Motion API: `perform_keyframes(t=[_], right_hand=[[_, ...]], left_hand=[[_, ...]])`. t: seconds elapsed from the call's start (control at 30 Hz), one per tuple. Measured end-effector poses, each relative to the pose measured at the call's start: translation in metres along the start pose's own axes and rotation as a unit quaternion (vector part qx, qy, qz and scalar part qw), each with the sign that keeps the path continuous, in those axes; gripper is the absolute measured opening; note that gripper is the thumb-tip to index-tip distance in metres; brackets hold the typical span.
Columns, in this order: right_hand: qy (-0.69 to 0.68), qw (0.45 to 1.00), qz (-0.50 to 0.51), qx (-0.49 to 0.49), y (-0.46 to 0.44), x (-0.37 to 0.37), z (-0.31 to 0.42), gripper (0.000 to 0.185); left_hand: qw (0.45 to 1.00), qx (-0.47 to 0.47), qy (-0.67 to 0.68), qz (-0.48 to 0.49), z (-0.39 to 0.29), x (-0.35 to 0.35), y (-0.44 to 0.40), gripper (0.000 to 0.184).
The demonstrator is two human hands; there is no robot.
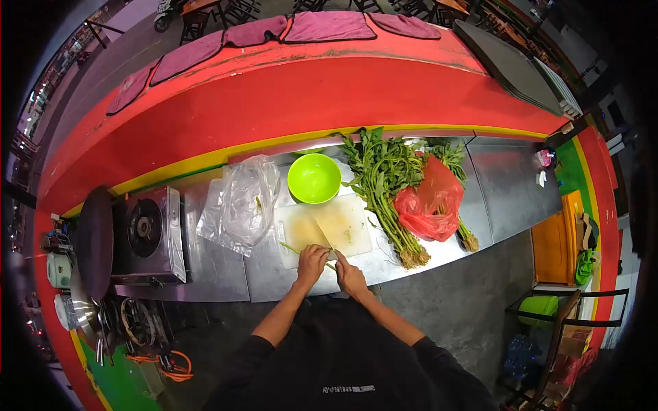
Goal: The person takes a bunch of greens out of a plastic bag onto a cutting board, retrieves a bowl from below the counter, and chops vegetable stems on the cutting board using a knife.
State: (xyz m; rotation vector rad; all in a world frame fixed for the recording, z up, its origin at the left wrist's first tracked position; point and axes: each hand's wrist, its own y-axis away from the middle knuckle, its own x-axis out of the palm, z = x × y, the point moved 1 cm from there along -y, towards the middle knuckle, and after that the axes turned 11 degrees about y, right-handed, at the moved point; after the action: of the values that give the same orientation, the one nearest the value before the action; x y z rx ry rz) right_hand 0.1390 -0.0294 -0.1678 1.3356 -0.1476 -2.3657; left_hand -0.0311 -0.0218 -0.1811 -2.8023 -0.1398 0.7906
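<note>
My left hand (313, 264) is closed around a thin green stem (289, 247) at the front edge of the white cutting board (284, 226). Beside it, my right hand (351, 275) grips a knife (323, 233), its blade pointing away and to the left over the board. The knife's handle is hidden by my fingers. Small green bits (347, 235) lie on the board's right part. Just behind the board stands a bright green bowl (314, 178). To the right are leafy greens (384, 168) with roots still on, partly under a red plastic bag (433, 202).
A clear plastic bag (247, 202) lies left of the board on the metal counter (212, 270). Further left is a gas stove (147, 226) beside a large dark pan (94, 243). A red wall (288, 92) draped with pink cloths (329, 27) runs behind the counter.
</note>
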Motion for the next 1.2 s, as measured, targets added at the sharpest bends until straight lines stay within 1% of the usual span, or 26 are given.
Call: perform_keyframes(t=[0.2,0.27,0.33,0.4,0.43,0.67,0.8,0.93,1.03,1.13,1.2], right_hand=[[0.012,1.000,-0.008,0.008,-0.014,0.008,0.004,0.046],[-0.011,0.999,-0.035,-0.016,-0.018,0.004,0.009,0.046],[-0.010,0.999,-0.037,-0.022,-0.018,-0.002,0.013,0.046],[-0.010,1.000,-0.021,-0.013,-0.018,-0.007,0.013,0.046],[-0.008,1.000,0.002,0.000,-0.016,-0.009,0.013,0.046],[-0.005,1.000,-0.009,-0.008,-0.002,0.000,0.005,0.048],[0.001,1.000,-0.014,-0.001,-0.010,0.002,0.009,0.047],[-0.011,1.000,-0.019,-0.013,-0.021,-0.002,0.014,0.047],[0.000,0.999,0.035,0.020,-0.018,-0.013,0.021,0.047],[-0.029,1.000,0.007,0.006,-0.008,-0.009,0.014,0.047],[-0.015,1.000,0.006,0.003,-0.004,-0.004,0.008,0.047]], left_hand=[[1.000,-0.004,0.005,0.006,-0.002,0.000,0.001,0.014],[1.000,0.010,-0.008,-0.006,-0.003,-0.001,0.001,0.014],[1.000,0.011,-0.003,-0.005,-0.002,-0.001,0.000,0.014],[1.000,0.010,0.004,-0.006,-0.002,-0.001,0.000,0.014],[1.000,0.007,0.009,-0.009,-0.002,-0.001,0.000,0.014],[1.000,0.000,0.012,-0.003,-0.003,-0.002,0.000,0.014],[1.000,-0.005,0.016,0.006,-0.005,-0.002,0.001,0.014],[1.000,0.004,0.010,-0.005,-0.004,-0.003,0.002,0.015],[1.000,0.010,0.007,-0.006,0.002,-0.001,0.004,0.015],[1.000,-0.003,0.010,-0.004,0.001,-0.002,0.004,0.015],[1.000,-0.007,0.021,-0.004,0.000,-0.002,0.003,0.015]])
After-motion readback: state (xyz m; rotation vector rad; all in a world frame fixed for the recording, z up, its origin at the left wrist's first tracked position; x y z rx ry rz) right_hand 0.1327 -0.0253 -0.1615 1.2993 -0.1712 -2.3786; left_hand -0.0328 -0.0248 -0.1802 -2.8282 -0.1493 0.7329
